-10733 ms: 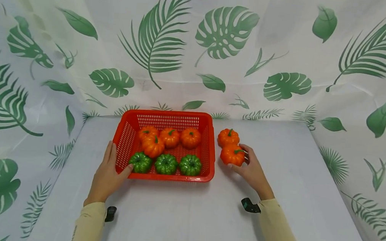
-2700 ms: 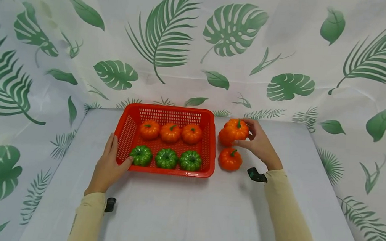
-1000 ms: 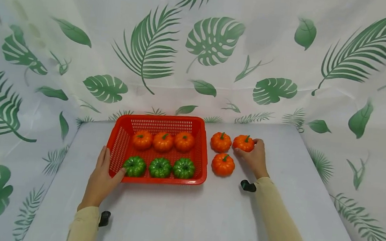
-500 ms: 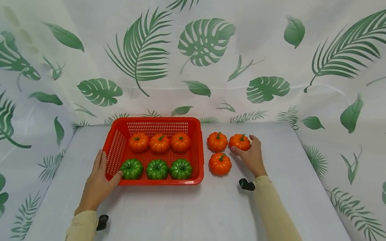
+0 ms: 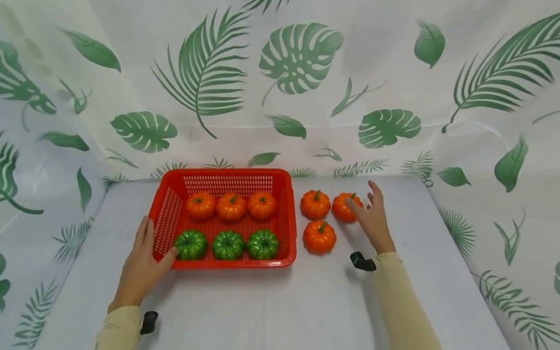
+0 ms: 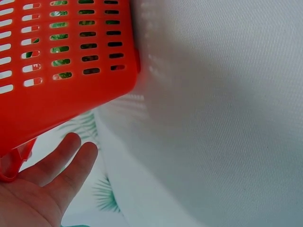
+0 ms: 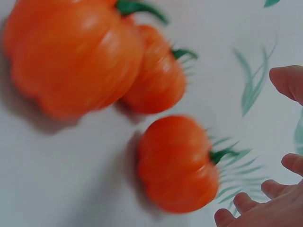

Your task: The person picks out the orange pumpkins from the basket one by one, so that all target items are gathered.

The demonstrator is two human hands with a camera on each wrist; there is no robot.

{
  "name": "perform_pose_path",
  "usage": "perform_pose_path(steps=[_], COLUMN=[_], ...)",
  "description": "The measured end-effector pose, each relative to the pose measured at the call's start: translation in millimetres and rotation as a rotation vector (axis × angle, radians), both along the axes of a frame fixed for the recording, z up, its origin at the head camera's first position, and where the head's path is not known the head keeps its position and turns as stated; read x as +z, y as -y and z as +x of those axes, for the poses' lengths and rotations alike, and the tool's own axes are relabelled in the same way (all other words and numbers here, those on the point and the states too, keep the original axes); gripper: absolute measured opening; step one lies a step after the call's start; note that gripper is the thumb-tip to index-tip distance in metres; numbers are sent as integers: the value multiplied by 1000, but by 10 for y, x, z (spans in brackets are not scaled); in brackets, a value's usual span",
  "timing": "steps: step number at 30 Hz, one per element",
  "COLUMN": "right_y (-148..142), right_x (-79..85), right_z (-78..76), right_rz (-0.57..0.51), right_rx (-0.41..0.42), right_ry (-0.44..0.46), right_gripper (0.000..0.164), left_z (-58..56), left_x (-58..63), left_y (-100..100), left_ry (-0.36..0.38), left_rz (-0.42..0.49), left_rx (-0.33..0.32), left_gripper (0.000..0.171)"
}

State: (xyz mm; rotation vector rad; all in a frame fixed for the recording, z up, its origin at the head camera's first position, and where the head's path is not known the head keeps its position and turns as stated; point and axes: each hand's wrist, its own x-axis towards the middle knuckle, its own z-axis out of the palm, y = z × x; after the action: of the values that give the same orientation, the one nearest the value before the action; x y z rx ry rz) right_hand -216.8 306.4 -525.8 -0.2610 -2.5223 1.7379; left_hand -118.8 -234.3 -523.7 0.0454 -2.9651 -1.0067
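Note:
My left hand point(image 5: 140, 271) holds the red plastic basket point(image 5: 292, 220) at its near left corner, thumb over the rim and fingers along the outer wall. In the left wrist view, two straight fingers point(image 6: 71, 172) show beside the slotted wall. My right hand point(image 5: 371, 219), fingers spread, hovers just over the right-hand orange pumpkin point(image 5: 344, 207) and holds nothing. Beside that pumpkin sit another orange pumpkin point(image 5: 315, 205) and a nearer orange pumpkin point(image 5: 319, 238). All three also appear in the right wrist view, with the spread fingers point(image 7: 274, 189) at its right edge, apart from them.
Inside the basket, three orange pumpkins point(image 5: 231, 208) line the back and three green pumpkins point(image 5: 228, 246) line the front. Leaf-printed sheeting point(image 5: 312, 150) rises behind and at both sides of the white table point(image 5: 267, 318).
One orange pumpkin has left the basket; three now sit on the table. My right hand set the last one at the right, then let go and lifted slightly. The left hand stayed at the basket.

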Motion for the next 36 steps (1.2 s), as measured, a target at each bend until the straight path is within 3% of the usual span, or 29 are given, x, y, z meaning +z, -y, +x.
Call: perform_pose_path(steps=[9, 16, 23, 36], right_y=[371, 772, 1145, 1852], right_x=[348, 558, 554, 532], right_z=[-53, -124, -166, -109], right_rz=[-17, -53, -135, -261], right_rx=[35, 86, 149, 297], right_ry=[-134, -180, -171, -195], right_gripper=[98, 95, 91, 82], left_z=[9, 16, 10, -16], left_x=[13, -14, -35, -30], left_y=[37, 48, 50, 27], left_ry=[8, -9, -25, -57], left_rz=[-11, 1, 6, 29], left_rx=[14, 12, 4, -20], left_gripper=[97, 96, 96, 95])
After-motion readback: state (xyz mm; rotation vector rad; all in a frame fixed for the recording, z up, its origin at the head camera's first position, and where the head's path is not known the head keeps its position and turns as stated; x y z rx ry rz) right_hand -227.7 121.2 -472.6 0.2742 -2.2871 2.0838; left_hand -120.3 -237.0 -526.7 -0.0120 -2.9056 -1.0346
